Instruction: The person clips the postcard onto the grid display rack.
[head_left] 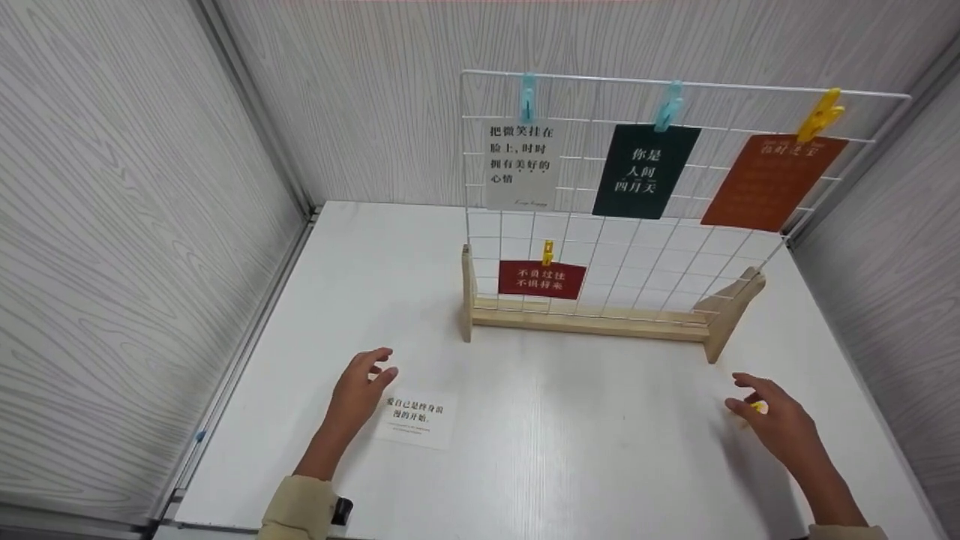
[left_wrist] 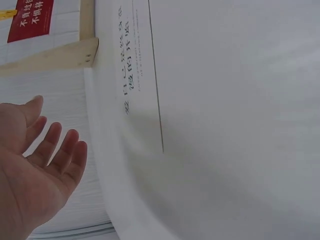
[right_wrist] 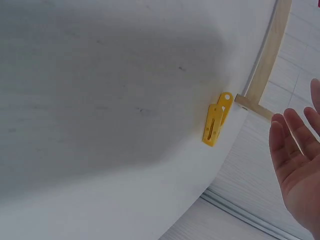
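Observation:
My left hand (head_left: 360, 390) hovers over the table beside a white card (head_left: 416, 427) with dark printed characters, its fingers loosely bent and holding nothing. In the left wrist view the same card (left_wrist: 142, 60) lies to the right of the relaxed left hand (left_wrist: 40, 170). On the right, my right hand (head_left: 784, 420) is above the table with relaxed fingers and nothing in them. A yellow clip (right_wrist: 214, 120) lies on the table near that hand; in the head view the hand mostly covers it.
A white wire grid (head_left: 645, 262) stands in a wooden base (head_left: 592, 324). Clips hold a white card (head_left: 523, 165), a dark green card (head_left: 646, 172), an orange card (head_left: 776, 184) and a small red card (head_left: 541, 280) on it. Wood-patterned walls (head_left: 135, 225) surround the table.

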